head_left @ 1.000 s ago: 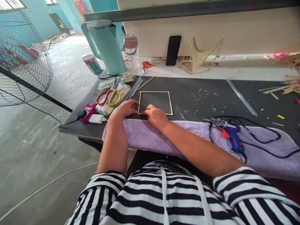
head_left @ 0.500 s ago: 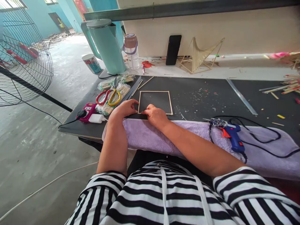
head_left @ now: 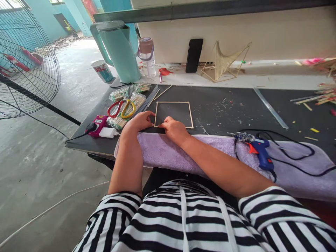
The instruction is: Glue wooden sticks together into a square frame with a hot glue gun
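A square frame of thin wooden sticks (head_left: 191,115) lies flat on the dark tabletop. At its near left corner, my left hand (head_left: 140,121) has thumb and fingers closed against the left stick. My right hand (head_left: 173,128) pinches the near stick close to the same corner, covering part of that side. The exact fingertip contact is too small to make out. Beyond my left wrist lie scissors (head_left: 128,109) with one red and one yellow handle, resting on plastic-wrapped bundles of sticks (head_left: 118,121).
A blue glue gun (head_left: 262,154) with a black cord rests on a purple towel (head_left: 162,150) along the near edge. A pink power socket (head_left: 98,124), kettle (head_left: 118,52), bottle (head_left: 147,59), phone (head_left: 194,56) and stick model (head_left: 223,64) stand around. A fan (head_left: 28,63) is at left.
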Motion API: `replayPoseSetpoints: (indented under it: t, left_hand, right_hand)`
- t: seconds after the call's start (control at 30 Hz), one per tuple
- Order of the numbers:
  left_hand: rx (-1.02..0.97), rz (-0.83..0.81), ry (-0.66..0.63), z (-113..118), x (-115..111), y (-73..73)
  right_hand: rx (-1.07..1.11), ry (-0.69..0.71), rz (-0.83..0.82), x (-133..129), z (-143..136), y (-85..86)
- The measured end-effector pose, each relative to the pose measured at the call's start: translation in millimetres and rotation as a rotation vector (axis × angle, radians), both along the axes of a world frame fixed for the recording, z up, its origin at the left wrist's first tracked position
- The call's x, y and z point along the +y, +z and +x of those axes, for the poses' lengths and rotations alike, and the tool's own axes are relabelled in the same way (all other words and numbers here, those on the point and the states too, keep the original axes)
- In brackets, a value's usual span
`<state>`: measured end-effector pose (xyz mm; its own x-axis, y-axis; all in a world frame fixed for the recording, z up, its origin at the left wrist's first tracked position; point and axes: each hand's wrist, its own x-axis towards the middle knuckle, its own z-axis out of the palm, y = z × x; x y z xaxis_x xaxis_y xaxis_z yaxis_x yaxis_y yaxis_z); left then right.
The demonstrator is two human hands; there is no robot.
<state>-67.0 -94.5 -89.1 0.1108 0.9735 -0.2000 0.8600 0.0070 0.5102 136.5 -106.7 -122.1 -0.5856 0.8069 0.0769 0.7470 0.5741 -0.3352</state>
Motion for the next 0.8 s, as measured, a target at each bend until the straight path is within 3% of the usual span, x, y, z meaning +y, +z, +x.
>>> replayPoseSetpoints:
  t: [0.8]
  left_hand:
    - [0.022, 0.006, -0.005, 0.6, -0.6, 0.5]
  right_hand:
    - [0.018, 0.007, 0.010, 0.2, 0.4, -1.3]
